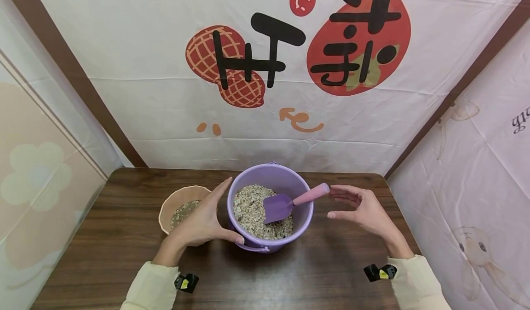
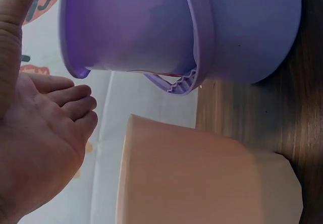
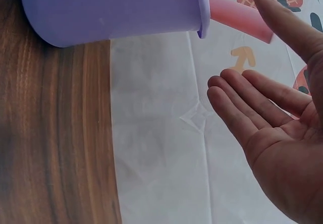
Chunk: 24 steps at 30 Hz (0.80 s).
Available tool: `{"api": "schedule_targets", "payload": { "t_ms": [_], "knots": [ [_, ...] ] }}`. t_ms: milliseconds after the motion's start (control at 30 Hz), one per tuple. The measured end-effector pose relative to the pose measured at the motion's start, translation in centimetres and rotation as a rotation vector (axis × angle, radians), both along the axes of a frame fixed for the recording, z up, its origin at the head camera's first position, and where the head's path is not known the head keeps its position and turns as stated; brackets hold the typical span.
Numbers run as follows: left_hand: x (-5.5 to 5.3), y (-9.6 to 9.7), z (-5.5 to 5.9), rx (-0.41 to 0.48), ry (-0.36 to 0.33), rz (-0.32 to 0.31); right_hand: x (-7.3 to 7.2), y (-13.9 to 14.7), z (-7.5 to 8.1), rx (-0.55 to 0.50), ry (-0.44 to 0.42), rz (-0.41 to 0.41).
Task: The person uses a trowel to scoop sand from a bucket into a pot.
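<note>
A purple bucket (image 1: 285, 174) stands on the table, holding pale, flake-like grains (image 1: 252, 213). A scoop with a purple blade (image 1: 278, 208) lies on the grains, its pink handle (image 1: 312, 194) leaning out over the right rim. At the bucket's left side is my left hand (image 1: 200, 220), fingers extended and thumb tip close to the front rim; in the left wrist view its palm (image 2: 45, 138) shows bare. To the right, my right hand (image 1: 368, 211) is spread just beyond the handle's end. In the right wrist view, a gap separates its fingers (image 3: 252, 103) from the handle (image 3: 242, 19).
Left of the bucket sits a peach bowl (image 1: 167, 209) with darker grains, partly hidden behind my left hand. The bucket's carrying handle (image 1: 254, 249) hangs down at its front. A printed cloth (image 1: 165, 94) rises behind the brown wooden table (image 1: 124, 236).
</note>
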State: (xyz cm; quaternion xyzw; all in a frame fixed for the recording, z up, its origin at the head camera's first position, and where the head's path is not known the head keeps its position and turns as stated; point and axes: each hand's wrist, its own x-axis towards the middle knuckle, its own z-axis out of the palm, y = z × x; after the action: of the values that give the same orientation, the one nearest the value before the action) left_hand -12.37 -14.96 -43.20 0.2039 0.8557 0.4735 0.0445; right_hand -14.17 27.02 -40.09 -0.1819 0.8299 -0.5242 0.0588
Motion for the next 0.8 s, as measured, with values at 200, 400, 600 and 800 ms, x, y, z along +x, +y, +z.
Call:
{"api": "schedule_targets", "payload": {
  "t_ms": [200, 400, 600, 800],
  "knots": [
    [-0.2, 0.4, -0.1, 0.0, 0.002, -0.011, -0.8, -0.2, 1.0, 0.049, 0.0, 0.028],
    [-0.5, 0.7, -0.1, 0.025, -0.025, -0.022, -1.8, -1.0, 1.8, 0.122, 0.047, 0.045],
    [-0.7, 0.7, -0.2, 0.045, -0.043, -0.029, -2.7, -2.5, 2.4, 0.254, 0.13, 0.064],
    [-0.8, 0.7, -0.1, 0.049, -0.049, -0.033, -3.4, -3.9, 2.7, 0.313, 0.186, 0.108]
  ]
}}
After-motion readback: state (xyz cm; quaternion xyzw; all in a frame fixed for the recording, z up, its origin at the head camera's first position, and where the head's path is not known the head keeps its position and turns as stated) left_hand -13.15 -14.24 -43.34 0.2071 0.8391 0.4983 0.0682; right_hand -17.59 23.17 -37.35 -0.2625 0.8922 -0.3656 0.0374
